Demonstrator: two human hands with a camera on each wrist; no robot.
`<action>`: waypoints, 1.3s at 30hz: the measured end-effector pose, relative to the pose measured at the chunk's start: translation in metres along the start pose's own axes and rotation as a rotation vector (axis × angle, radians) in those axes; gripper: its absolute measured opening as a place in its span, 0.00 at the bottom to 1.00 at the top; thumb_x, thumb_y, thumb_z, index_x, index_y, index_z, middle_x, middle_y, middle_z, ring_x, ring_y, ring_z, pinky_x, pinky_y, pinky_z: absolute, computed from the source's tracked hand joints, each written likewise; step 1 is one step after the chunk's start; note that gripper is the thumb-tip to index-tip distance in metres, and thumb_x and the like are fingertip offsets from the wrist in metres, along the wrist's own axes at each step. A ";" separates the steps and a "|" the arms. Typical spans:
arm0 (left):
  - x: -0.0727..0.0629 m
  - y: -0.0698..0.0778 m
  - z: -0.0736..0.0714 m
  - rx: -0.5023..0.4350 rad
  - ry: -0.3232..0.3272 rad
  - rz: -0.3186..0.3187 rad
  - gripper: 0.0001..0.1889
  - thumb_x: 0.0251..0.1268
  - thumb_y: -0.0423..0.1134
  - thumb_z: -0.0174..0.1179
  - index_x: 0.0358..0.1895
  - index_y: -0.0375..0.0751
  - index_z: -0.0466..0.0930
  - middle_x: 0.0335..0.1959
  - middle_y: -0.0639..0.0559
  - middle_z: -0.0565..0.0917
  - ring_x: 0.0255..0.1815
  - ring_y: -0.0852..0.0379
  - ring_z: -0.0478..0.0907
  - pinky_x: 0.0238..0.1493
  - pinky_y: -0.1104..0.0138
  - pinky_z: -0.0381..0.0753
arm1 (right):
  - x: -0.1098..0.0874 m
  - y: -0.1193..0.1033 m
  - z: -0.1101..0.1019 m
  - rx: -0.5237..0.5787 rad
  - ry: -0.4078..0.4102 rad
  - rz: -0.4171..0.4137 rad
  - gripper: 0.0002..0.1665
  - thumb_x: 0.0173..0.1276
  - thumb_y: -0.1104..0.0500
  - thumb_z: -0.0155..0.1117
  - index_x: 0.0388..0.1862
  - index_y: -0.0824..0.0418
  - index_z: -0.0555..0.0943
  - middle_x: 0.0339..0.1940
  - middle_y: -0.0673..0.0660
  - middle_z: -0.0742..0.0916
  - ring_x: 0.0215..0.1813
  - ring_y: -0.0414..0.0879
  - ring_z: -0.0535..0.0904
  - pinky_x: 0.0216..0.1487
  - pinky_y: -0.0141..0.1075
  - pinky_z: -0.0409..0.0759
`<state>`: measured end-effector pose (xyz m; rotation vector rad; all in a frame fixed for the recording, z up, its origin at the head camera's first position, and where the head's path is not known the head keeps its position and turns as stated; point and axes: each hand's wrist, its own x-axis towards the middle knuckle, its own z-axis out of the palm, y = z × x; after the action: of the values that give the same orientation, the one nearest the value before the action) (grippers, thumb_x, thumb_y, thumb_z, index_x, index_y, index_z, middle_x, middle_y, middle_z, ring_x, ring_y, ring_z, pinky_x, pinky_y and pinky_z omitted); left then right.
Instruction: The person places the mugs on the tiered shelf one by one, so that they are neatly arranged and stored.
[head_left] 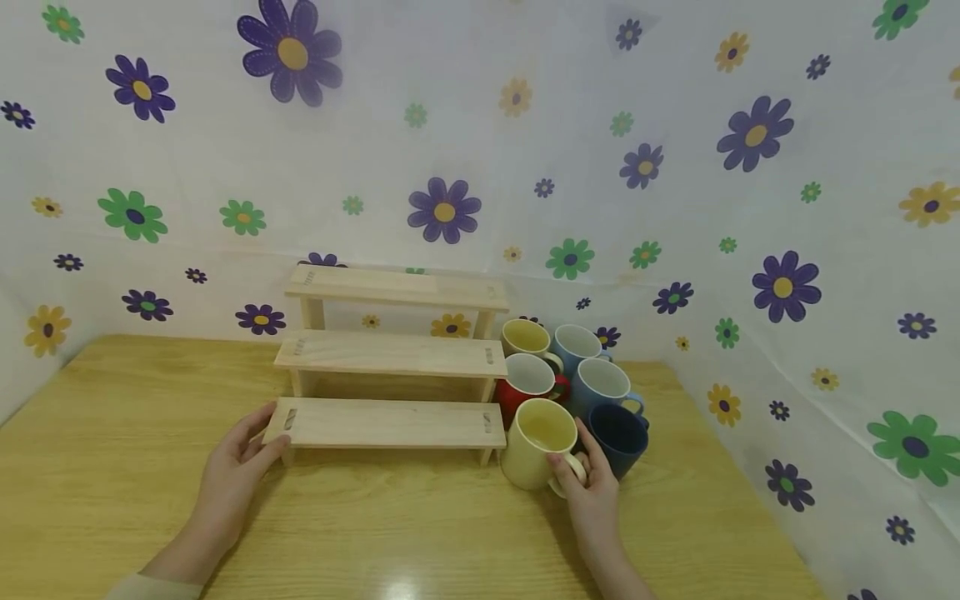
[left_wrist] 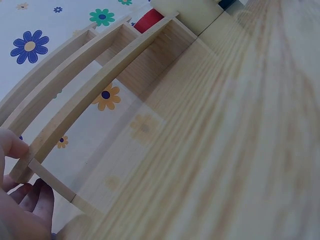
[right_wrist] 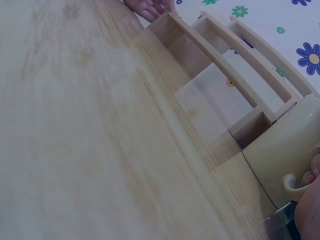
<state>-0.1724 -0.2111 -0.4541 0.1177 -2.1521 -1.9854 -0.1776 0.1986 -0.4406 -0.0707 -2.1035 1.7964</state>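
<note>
A three-tier wooden shelf (head_left: 390, 423) stands on the table. My left hand (head_left: 238, 471) grips the left end of its lowest board, thumb on top and fingers at the edge; the left wrist view shows the fingers (left_wrist: 37, 197) under that corner. My right hand (head_left: 596, 492) pinches the handle of a pale yellow mug (head_left: 528, 467), which stands upright at the shelf's lower right end. Close behind my right fingers is a dark blue mug (head_left: 628, 454). In the right wrist view the yellow mug (right_wrist: 280, 145) stands near the shelf's end.
Behind the held mug cluster a red mug (head_left: 510, 398), two light blue mugs (head_left: 596, 396) and another yellow mug (head_left: 525, 327), all upright with open tops. A white flowered cloth (head_left: 487, 142) hangs behind and to the right of the wooden table (head_left: 360, 525).
</note>
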 end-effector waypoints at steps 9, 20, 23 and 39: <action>0.002 0.001 0.000 0.042 -0.014 0.023 0.33 0.70 0.43 0.57 0.72 0.34 0.57 0.70 0.34 0.59 0.49 0.77 0.70 0.46 0.81 0.72 | 0.000 0.002 0.001 0.004 0.012 -0.018 0.37 0.62 0.65 0.69 0.70 0.61 0.68 0.26 0.49 0.75 0.31 0.36 0.70 0.30 0.23 0.73; 0.002 -0.006 0.001 0.024 -0.013 0.001 0.34 0.69 0.44 0.58 0.72 0.35 0.58 0.71 0.36 0.59 0.49 0.76 0.71 0.46 0.81 0.72 | -0.003 0.002 0.000 0.001 0.015 -0.013 0.37 0.62 0.65 0.68 0.70 0.61 0.67 0.25 0.49 0.76 0.29 0.36 0.69 0.28 0.23 0.72; 0.003 -0.006 0.002 0.019 -0.011 -0.009 0.33 0.69 0.44 0.58 0.72 0.35 0.58 0.71 0.37 0.59 0.49 0.76 0.70 0.46 0.81 0.72 | -0.002 0.001 -0.001 0.010 0.018 -0.021 0.37 0.61 0.66 0.69 0.70 0.60 0.68 0.23 0.49 0.73 0.26 0.36 0.68 0.25 0.23 0.69; 0.000 -0.004 -0.001 0.045 0.005 -0.026 0.34 0.68 0.46 0.58 0.73 0.38 0.58 0.71 0.38 0.59 0.49 0.77 0.70 0.46 0.82 0.71 | -0.007 -0.005 -0.001 0.082 0.069 -0.031 0.35 0.56 0.68 0.72 0.64 0.61 0.75 0.18 0.48 0.68 0.20 0.35 0.61 0.18 0.24 0.60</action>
<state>-0.1721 -0.2125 -0.4582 0.1583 -2.2036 -1.9489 -0.1695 0.1965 -0.4374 -0.0769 -1.9709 1.8341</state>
